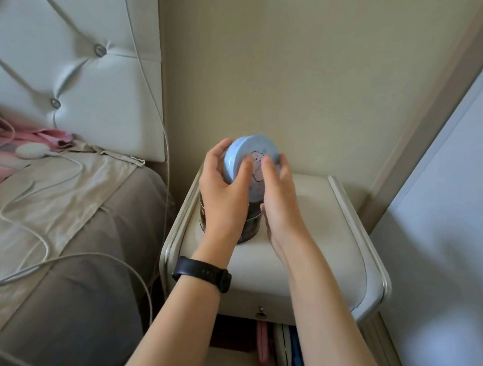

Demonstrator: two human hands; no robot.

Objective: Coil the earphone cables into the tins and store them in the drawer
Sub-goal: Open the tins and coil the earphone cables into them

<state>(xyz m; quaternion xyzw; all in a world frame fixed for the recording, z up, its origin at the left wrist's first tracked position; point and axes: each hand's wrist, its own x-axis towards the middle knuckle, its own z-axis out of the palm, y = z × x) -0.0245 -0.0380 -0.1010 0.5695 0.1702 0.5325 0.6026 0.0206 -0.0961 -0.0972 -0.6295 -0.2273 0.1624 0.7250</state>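
A round light-blue tin (249, 153) with a cartoon drawing on its lid is held tilted above the nightstand (328, 240). My left hand (223, 193) grips its left side, thumb on the lid and fingers behind. My right hand (278, 195) holds its right side, fingers lying on the lid and rim. Below the hands a dark round tin (248, 227) stands on the nightstand top, mostly hidden. The drawer front with a small metal handle (261, 312) sits at the nightstand's near edge; I see no earphone cable at the tins.
A bed (69, 231) with beige and grey covers lies to the left, white charging cables (41, 244) looping over it. A tufted headboard (74, 67) rises behind. A white wardrobe panel (438, 244) stands right. Books and cases (278, 345) fill the open shelf under the drawer.
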